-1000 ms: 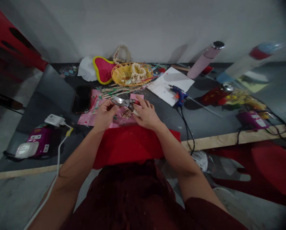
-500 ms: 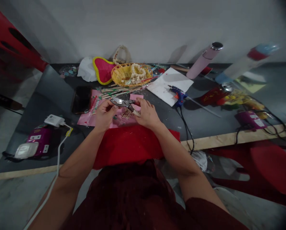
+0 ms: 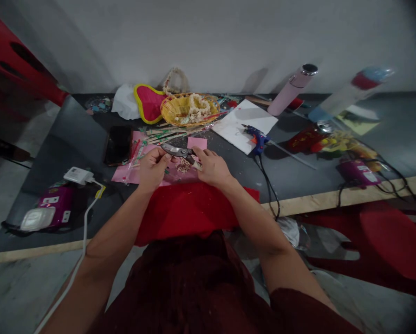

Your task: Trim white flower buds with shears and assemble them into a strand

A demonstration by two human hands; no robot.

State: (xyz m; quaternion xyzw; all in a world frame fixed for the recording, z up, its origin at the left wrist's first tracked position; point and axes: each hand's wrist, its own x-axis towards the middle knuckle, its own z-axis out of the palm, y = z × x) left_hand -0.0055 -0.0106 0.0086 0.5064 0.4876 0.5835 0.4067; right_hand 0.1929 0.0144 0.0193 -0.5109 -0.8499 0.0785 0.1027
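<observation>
My right hand (image 3: 213, 168) is wrapped round the handles of the pruning shears (image 3: 183, 152), whose blades point left. The fingers of my left hand (image 3: 152, 169) are pinched together by the blade tips; what they hold is too small to make out. Beneath both hands lie pink sheets (image 3: 126, 174) with a pile of small beige pieces (image 3: 183, 165). Thin sticks (image 3: 162, 134) with green marks lie just beyond. A red cloth (image 3: 194, 208) covers the near edge below my hands.
A yellow basket (image 3: 175, 109) with a beaded string stands behind. To the right are a glue gun (image 3: 258, 139) by white foam (image 3: 244, 125), a pink flask (image 3: 289, 93) and a red can (image 3: 307, 138). A black phone (image 3: 118, 144) and purple power block (image 3: 58, 204) lie left.
My right hand has closed more around the shears' handles, and the handles are nearer together. The view has shifted slightly.
</observation>
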